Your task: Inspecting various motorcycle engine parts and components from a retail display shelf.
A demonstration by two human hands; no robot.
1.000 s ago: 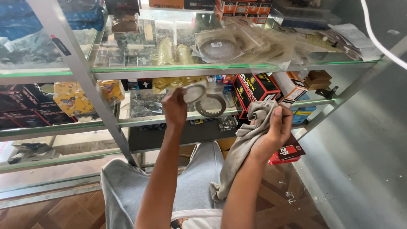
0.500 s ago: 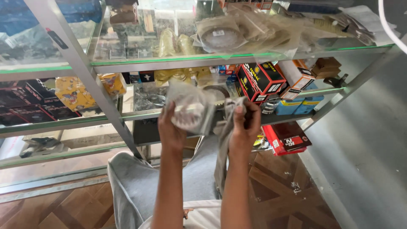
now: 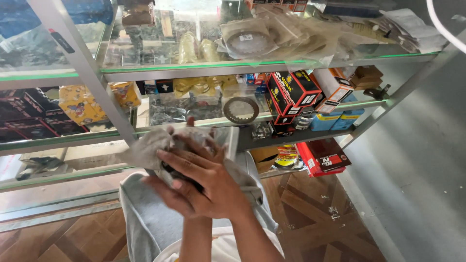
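Observation:
My two hands meet in front of my chest, below the middle glass shelf (image 3: 340, 107). My right hand (image 3: 206, 177) lies on top, fingers pointing left, and presses a grey cloth (image 3: 145, 151) onto a clear plastic packet (image 3: 222, 138). My left hand (image 3: 165, 194) is underneath and holds the packet from below; most of it is hidden. One fingertip shows above the packet's top edge. The cloth wraps over the packet and hangs to both sides. What is inside the packet is covered.
A toothed metal ring (image 3: 241, 109) lies on the middle shelf beside black-and-red boxes (image 3: 291, 90). The top shelf holds bagged rings (image 3: 247, 41) and more packets. An angled metal upright (image 3: 90, 73) crosses at the left. Red boxes (image 3: 325, 157) sit low; the floor is wood parquet.
My left hand took a plastic packet off the middle shelf and brought it down. My right hand came across with the cloth and now covers the packet.

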